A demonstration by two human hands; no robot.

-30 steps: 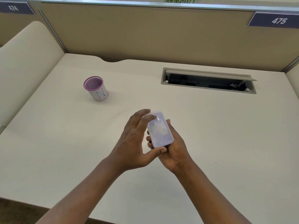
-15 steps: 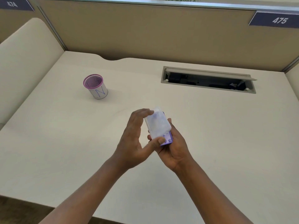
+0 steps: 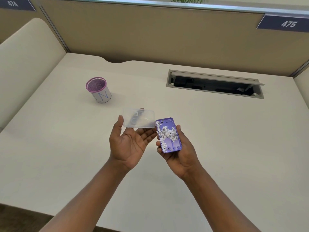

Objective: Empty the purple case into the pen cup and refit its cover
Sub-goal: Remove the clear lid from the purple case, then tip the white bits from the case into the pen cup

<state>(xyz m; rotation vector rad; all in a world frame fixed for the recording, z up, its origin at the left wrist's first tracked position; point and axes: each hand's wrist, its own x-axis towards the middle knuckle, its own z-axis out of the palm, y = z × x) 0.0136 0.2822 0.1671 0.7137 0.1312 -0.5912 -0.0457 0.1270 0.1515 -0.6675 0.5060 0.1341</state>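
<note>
The right hand [image 3: 179, 148] is cradling the open purple case [image 3: 169, 135], fingers curled round it, while left-hand fingers [image 3: 120, 122] are pinching its clear cover [image 3: 139, 120]; the pen cup [image 3: 98, 89] is standing on the tabletop [image 3: 217, 131] up-left, nearer the left hand.

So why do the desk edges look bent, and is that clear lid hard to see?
Head view: the wide-angle lens bows the desk; the clear cover in the left hand shows fingers through it; soft light, faint shadows, sharp confetti in the purple case.

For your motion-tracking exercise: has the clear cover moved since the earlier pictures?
Yes. The clear cover has come off the purple case and gone left with the left hand, toward the pen cup; the right hand holds the case.
</note>
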